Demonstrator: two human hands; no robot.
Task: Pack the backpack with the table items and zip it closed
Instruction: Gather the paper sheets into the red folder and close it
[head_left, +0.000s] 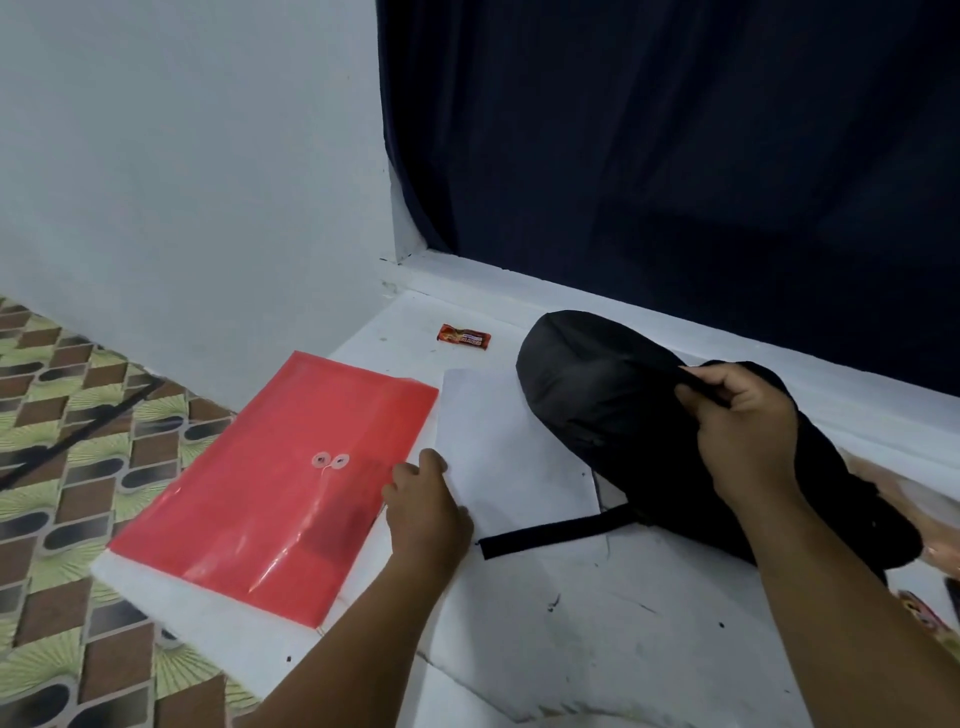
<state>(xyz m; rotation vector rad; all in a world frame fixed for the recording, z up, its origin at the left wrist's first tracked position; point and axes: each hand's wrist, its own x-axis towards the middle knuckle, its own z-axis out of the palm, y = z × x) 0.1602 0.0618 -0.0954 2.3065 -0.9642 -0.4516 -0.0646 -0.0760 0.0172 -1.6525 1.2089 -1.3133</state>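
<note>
Head-camera view: the right hand (737, 415) pinches a fold of the limp black backpack (597, 395) lying on the white worktop (597, 649), while the left hand (423, 499), fingers curled, grips the edge of a flimsy white paper sheet (498, 452). A slick red string-tie envelope (280, 488) lies just beside it; a snack bar (464, 336) waits beyond, with nothing blocking either.

Dark curtain (675, 130), pale wall (182, 156), patterned floor covering (62, 467) at left.
</note>
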